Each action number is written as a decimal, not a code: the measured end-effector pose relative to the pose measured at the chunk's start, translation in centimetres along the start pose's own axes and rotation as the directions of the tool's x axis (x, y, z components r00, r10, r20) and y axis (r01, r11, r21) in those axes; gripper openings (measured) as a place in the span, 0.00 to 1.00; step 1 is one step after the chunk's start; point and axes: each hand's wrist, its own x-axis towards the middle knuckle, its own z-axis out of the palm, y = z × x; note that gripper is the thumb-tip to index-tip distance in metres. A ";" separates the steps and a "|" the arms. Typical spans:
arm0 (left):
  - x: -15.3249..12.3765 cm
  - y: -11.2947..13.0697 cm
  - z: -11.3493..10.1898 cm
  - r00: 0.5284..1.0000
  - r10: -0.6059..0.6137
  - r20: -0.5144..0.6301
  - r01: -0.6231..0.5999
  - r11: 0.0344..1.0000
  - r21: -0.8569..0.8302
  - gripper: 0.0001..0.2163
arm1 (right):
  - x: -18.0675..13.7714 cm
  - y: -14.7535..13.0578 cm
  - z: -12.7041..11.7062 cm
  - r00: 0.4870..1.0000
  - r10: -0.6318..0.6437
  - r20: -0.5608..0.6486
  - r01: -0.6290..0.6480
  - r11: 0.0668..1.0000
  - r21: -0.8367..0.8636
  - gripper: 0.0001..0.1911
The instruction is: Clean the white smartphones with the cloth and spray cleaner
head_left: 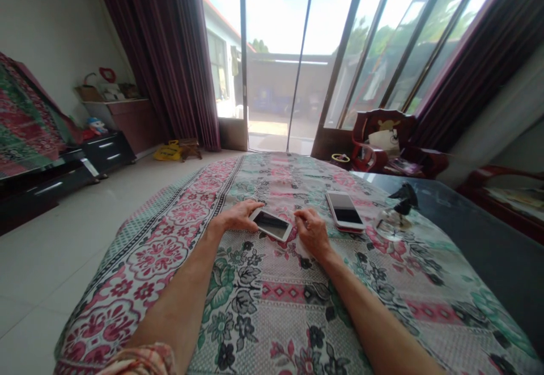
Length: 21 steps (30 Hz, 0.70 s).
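Observation:
A white smartphone [272,225] with a dark screen lies at a slant over the patterned cloth. My left hand [241,215] grips its left end, thumb on the near side and fingers along the far side. Just right of the phone, apart from it, is my right hand [312,231], its fingers curled in. Whatever those fingers may hold is hidden; a pale patch shows beneath the hand. Further right lies a second white phone [345,211], face up on something with a reddish edge. Beside it stands a clear spray bottle [393,222] with a black head.
A floral tablecloth [276,301] covers the rounded table. At the right edge is a dark surface [480,228], with a carved wooden chair [368,157] beyond. Glass doors [280,80] stand ahead, and a yellow bag [168,151] sits on the floor at left.

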 end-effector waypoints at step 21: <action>-2.8 1.1 4.3 0.956 -0.007 -0.294 -0.022 0.995 -0.096 0.38 | -0.3 1.2 0.7 0.981 0.153 -0.117 -0.147 0.987 0.059 0.12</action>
